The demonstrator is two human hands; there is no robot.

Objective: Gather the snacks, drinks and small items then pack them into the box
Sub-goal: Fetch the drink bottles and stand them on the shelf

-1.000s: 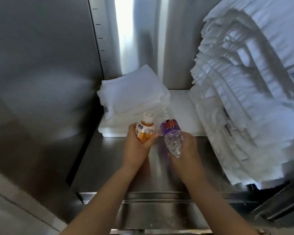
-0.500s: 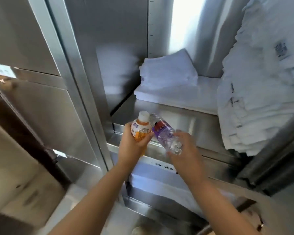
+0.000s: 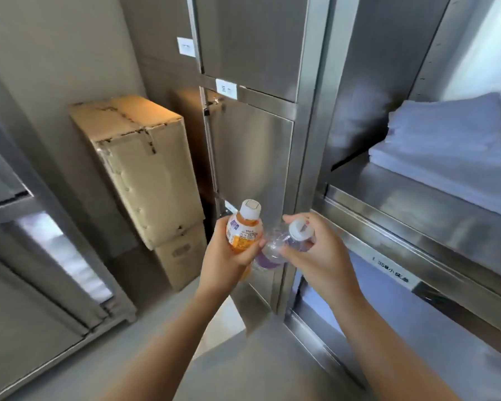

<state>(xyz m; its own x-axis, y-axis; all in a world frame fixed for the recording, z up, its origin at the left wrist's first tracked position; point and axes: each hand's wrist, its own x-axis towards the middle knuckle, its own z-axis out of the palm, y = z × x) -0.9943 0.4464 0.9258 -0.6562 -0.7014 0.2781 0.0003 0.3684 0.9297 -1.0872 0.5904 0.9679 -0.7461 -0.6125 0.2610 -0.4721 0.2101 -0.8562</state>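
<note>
The left hand (image 3: 226,263) is gripping the orange bottle (image 3: 243,231) upright, the right hand (image 3: 318,256) clasping the slanted clear bottle (image 3: 274,250), cardboard boxes (image 3: 139,169) standing leftward.

cabinet (image 3: 252,157): brushed steel | box (image 3: 145,169): matt cardboard | towels (image 3: 446,134): cloth

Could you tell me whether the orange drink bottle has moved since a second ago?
Yes: the orange drink bottle has left the shelf, now left of the folded towels.
</note>
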